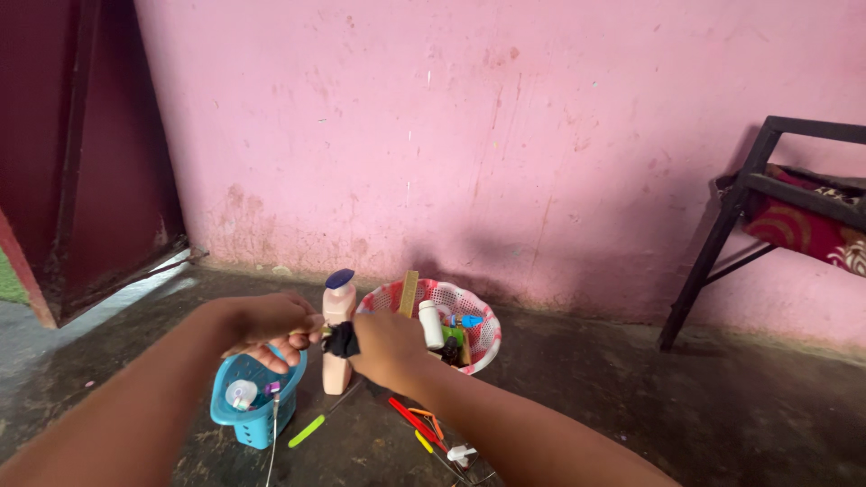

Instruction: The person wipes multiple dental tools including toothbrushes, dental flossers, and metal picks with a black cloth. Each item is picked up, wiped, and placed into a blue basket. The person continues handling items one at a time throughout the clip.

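My left hand (271, 326) and my right hand (390, 347) meet in front of me and both pinch a small black item (341, 341), maybe a hair band or cloth scrap. A thin wire or string (273, 424) hangs down from my left hand. Just behind the hands stands a tall peach bottle (337, 311) with a dark blue cap. Below my left hand sits a small blue basket (253, 410) holding a round white item and small bits. Behind my right hand is a red-and-white mesh basket (469, 302) with a wooden comb, a white bottle and coloured items.
On the dark floor lie a yellow-green stick (307, 431), a red stick (413, 422), orange and yellow bits and a white piece (460, 454). A pink wall rises behind. A dark red door (81, 144) stands at left, a black-framed cot (776, 189) at right.
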